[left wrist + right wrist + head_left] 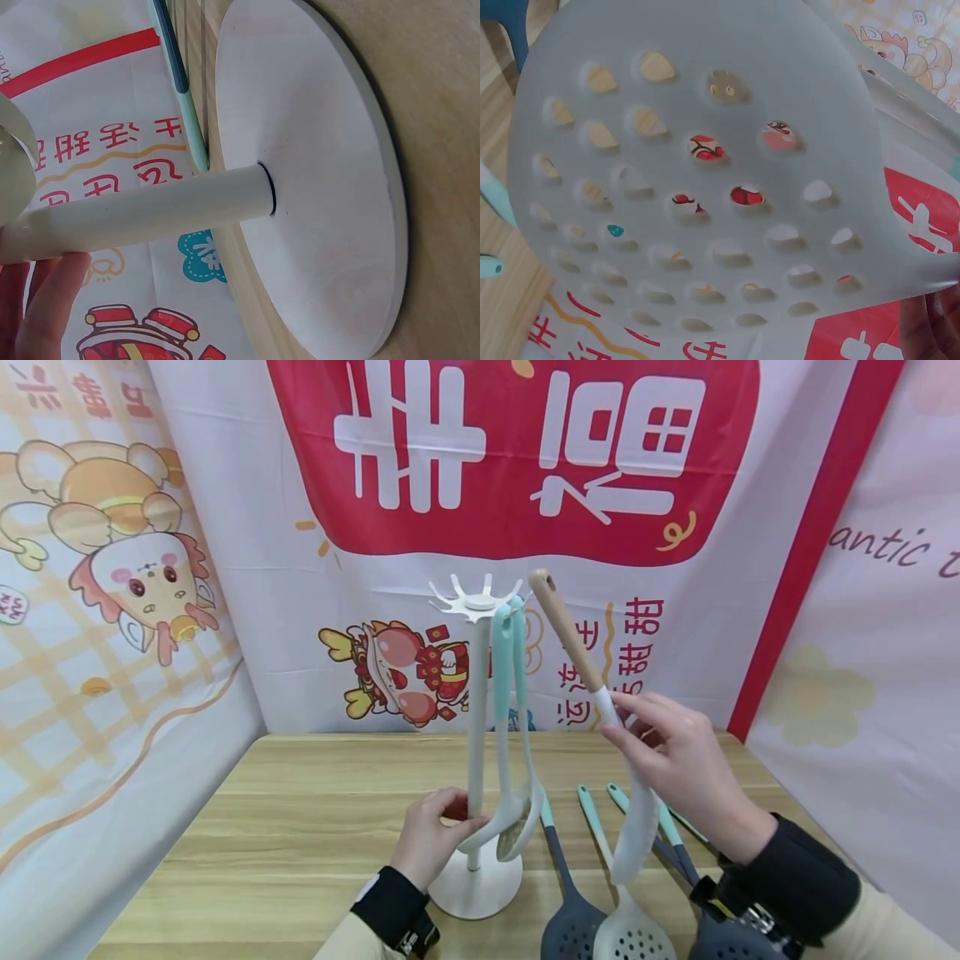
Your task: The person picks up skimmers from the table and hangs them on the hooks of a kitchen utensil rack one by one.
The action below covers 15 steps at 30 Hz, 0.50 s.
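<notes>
My left hand (435, 835) grips the lower part of the white pole (477, 735) of a utensil stand; its fingertips (60, 292) meet the pole in the left wrist view. From the stand's prongs (480, 602) hang a ladle (501, 677) and a second spoon-like utensil (521, 668), both mint-handled, with their bowls close beside my left thumb. To the right, my right hand (678, 760) pinches a slotted turner (636, 835) by its pale neck. The wooden handle points up towards the prongs. In the right wrist view its pale, perforated head (682, 97) fills most of the frame.
A dark slotted turner (570, 927), a pale skimmer (633, 935) and several other mint-handled utensils lie on the wooden table (300, 827) at the right front. The stand's round base (487, 893) rests near them. Printed cloth (525, 543) hangs behind the table and along both sides.
</notes>
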Tool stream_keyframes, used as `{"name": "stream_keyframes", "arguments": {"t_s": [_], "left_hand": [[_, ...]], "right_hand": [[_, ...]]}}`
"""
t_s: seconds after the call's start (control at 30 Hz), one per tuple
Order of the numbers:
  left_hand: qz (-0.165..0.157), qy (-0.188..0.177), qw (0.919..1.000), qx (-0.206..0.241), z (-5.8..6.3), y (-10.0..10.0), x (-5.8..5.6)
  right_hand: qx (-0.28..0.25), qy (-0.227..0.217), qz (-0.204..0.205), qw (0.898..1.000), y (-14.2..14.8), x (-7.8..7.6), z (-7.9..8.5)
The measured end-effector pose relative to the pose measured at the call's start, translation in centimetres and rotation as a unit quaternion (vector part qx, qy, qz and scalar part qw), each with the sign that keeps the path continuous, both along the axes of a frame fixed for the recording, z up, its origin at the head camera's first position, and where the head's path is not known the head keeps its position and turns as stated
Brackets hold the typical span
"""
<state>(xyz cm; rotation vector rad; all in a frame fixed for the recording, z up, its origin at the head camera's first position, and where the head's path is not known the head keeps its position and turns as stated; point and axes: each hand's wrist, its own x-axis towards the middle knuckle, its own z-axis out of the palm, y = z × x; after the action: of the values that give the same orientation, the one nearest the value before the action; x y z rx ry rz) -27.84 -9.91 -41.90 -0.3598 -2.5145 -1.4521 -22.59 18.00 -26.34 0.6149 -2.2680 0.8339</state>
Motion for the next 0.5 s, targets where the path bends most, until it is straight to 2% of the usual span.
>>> {"name": "stream_keyframes", "arguments": {"t_s": [0.5], "left_hand": [[-0.042,0.013,0.9990,0.009,0.09,-0.53,-0.42]], "right_hand": [[-0.002,0.010,0.023,1.000,-0.85,-0.07,0.76]]}}
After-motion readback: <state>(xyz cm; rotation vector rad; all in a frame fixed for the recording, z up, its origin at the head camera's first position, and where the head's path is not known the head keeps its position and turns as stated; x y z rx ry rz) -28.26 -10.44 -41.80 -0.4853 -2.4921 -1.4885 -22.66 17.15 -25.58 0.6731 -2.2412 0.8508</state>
